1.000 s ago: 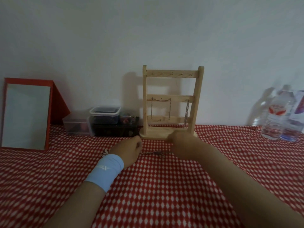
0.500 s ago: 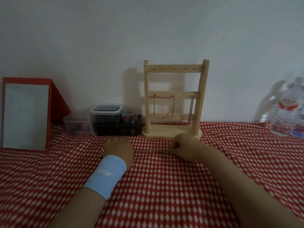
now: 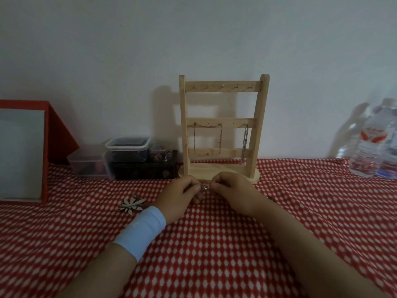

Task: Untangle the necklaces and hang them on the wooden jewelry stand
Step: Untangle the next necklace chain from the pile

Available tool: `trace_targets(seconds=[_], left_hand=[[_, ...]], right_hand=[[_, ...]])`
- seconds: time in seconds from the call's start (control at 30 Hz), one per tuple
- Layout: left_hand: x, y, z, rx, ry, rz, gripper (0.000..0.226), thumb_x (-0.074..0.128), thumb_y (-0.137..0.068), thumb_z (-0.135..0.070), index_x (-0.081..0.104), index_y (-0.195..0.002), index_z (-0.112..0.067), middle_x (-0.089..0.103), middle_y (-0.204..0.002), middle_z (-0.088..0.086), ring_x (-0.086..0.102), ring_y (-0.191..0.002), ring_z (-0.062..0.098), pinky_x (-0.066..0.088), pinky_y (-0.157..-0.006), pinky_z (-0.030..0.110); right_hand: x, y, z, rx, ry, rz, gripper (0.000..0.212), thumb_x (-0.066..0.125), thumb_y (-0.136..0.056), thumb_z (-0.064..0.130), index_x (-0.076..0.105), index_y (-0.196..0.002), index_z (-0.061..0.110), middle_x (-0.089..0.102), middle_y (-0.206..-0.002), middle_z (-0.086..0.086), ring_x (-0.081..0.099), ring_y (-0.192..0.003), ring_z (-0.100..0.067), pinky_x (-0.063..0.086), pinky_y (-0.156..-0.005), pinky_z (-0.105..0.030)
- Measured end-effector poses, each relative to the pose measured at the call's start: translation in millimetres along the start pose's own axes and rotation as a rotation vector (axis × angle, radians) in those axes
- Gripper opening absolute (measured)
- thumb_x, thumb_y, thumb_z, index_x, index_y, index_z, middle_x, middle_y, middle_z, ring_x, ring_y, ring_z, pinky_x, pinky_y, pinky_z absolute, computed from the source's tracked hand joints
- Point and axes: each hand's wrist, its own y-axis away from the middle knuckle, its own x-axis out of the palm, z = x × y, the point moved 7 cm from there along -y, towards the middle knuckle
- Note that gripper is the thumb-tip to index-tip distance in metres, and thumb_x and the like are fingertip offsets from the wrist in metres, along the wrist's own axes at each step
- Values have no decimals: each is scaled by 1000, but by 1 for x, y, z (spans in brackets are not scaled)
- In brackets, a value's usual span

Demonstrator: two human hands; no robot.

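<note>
Hands meet low over the red checked cloth [image 3: 214,244], just in front of the wooden jewelry stand [image 3: 223,89] base; left hand [image 3: 180,196], pale blue wristband [image 3: 141,231] on its wrist, and right hand [image 3: 234,190] both have fingertips curled in, pinching a small metal bunch of necklace [image 3: 205,187] between them; rest of that chain hidden; two chains [image 3: 245,143] already hang from the stand's middle bar; leaf-shaped ornament [image 3: 131,204] lies on cloth left of the wrist; red-framed mirror [image 3: 21,151] far left; plastic boxes [image 3: 126,145] beside stand; water bottles [image 3: 369,147] far right.
</note>
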Motion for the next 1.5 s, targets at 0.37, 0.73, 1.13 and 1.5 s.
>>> trace_targets(seconds=[0.37, 0.73, 1.13, 1.5], left_hand=[[7, 7, 12, -111, 393, -50, 34, 46, -101, -21, 60, -98, 10, 43, -53, -8, 36, -46, 5, 29, -45, 18], [5, 13, 0, 55, 257, -111, 16, 57, -95, -22, 64, -99, -36, 67, -78, -12, 63, -67, 2, 49, -66, 18], [-2, 15, -3, 37, 379, -143, 8, 56, -96, -12, 63, -93, -14, 72, -80, 4, 69, -65, 17, 55, -66, 24], [-2, 14, -4, 47, 349, -151, 18, 54, -97, -16, 72, -94, -16, 71, -73, -4, 61, -56, 13, 53, -63, 22]], right_hand=[[6, 12, 11, 36, -333, 35, 14, 64, -98, 17, 76, -98, 9, 78, -81, 9, 70, -72, 3, 51, -68, -8], [9, 12, 2, 127, -354, -4, 37, 54, -104, 30, 61, -74, 9, 48, -51, 9, 41, -45, -4, 36, -47, -14], [10, 13, 14, 42, -248, -30, 37, 51, -105, 29, 63, -71, 21, 60, -52, 22, 55, -51, 9, 42, -56, -6], [5, 11, 9, 50, -348, -33, 33, 53, -105, 27, 67, -78, 15, 59, -52, 16, 53, -48, 5, 41, -53, -8]])
